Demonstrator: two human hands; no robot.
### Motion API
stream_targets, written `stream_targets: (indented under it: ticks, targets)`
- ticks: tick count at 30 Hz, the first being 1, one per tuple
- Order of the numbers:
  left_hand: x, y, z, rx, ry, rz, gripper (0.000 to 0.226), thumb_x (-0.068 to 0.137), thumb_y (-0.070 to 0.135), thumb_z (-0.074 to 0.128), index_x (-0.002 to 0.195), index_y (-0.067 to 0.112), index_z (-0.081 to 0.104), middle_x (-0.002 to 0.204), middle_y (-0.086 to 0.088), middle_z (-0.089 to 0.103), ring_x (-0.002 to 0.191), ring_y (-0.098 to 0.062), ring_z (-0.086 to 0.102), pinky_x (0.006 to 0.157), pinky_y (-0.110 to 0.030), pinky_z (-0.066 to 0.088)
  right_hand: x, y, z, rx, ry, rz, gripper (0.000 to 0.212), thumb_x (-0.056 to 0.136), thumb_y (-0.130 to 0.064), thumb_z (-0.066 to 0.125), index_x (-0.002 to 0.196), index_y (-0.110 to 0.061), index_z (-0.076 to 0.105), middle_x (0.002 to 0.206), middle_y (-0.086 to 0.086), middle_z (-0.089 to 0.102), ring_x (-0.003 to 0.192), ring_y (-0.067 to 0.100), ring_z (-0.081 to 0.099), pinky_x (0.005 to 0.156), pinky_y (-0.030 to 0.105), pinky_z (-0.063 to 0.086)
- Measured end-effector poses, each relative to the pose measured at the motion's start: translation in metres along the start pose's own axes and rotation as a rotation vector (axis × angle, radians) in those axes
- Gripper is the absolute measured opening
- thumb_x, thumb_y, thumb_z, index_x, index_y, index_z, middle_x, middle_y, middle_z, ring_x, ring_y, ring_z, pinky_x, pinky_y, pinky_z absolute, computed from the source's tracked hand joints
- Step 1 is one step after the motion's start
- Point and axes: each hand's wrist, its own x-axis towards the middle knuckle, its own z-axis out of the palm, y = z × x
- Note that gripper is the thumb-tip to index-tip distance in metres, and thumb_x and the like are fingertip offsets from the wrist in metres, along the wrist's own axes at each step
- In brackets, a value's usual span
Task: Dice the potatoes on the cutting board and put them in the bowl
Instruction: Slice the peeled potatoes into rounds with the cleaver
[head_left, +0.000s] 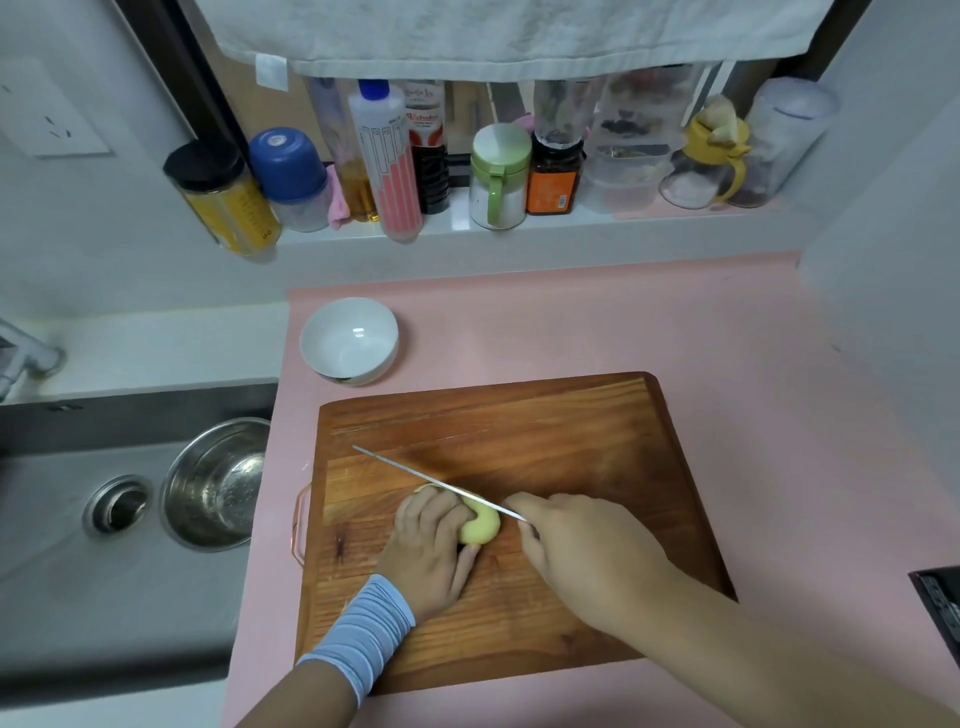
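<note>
A peeled yellow potato (480, 526) lies on the wooden cutting board (571, 441). My left hand (434, 545) curls over its left side and holds it down. My right hand (582, 551) grips the handle of a knife (436, 484), whose thin blade runs from the hand up and to the left across the top of the potato. The handle is hidden inside my fist. A white bowl (349, 340) with nothing in it stands on the pink counter beyond the board's far left corner.
A steel sink (62, 519) lies to the left with a metal bowl (215, 483) in it. Bottles and jars (395, 166) line the ledge at the back. A towel (509, 31) hangs above them. A dark object (940, 608) sits at the right edge.
</note>
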Motion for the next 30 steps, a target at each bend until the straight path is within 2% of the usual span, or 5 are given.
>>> stream_targets:
  ticks: [7,12,19,26,30]
  targets:
    - [0.002,0.000,-0.001,-0.004,-0.003,-0.005,0.033,0.100,0.040,0.037,0.114,0.012,0.047,0.120,-0.006,0.044,0.116,-0.030,0.044,0.109,-0.039,0.027,-0.003,0.005,-0.005,-0.048,-0.039,0.010,0.026,0.107,-0.032,0.032,0.122,-0.029,0.053,0.088,-0.005,0.062,0.075,0.021,0.063,0.070,0.043,0.055]
    - [0.000,-0.001,0.000,-0.017,-0.011,-0.035,0.033,0.101,0.041,0.037,0.115,0.013,0.047,0.120,-0.006,0.044,0.116,-0.030,0.045,0.104,-0.045,0.033,0.006,0.003,-0.005,-0.054,-0.048,-0.025,0.023,0.106,-0.028,0.035,0.118,-0.027,0.055,0.086,-0.004,0.063,0.074,0.023,0.063,0.069,0.044,0.055]
    - [0.003,0.001,-0.001,-0.008,-0.014,-0.035,0.033,0.101,0.041,0.035,0.112,0.013,0.047,0.120,-0.006,0.043,0.115,-0.029,0.043,0.108,-0.042,0.026,0.005,0.012,-0.014,-0.032,-0.100,0.018,0.024,0.107,-0.034,0.034,0.109,-0.025,0.056,0.082,-0.004,0.063,0.073,0.021,0.061,0.069,0.043,0.055]
    - [0.003,0.000,-0.001,-0.009,-0.021,-0.037,0.033,0.101,0.042,0.034,0.112,0.013,0.046,0.119,-0.006,0.042,0.114,-0.029,0.042,0.104,-0.045,0.030,0.013,0.014,-0.014,0.017,-0.130,0.025,0.021,0.105,-0.034,0.037,0.095,-0.023,0.052,0.078,-0.002,0.062,0.069,0.022,0.060,0.065,0.043,0.053]
    - [0.002,0.000,0.001,-0.019,-0.024,-0.044,0.033,0.100,0.041,0.037,0.114,0.013,0.046,0.120,-0.006,0.042,0.116,-0.030,0.042,0.111,-0.040,0.023,0.015,0.019,-0.016,0.031,-0.136,0.006,0.020,0.105,-0.033,0.039,0.089,-0.024,0.049,0.073,-0.004,0.059,0.063,0.017,0.057,0.058,0.036,0.046]
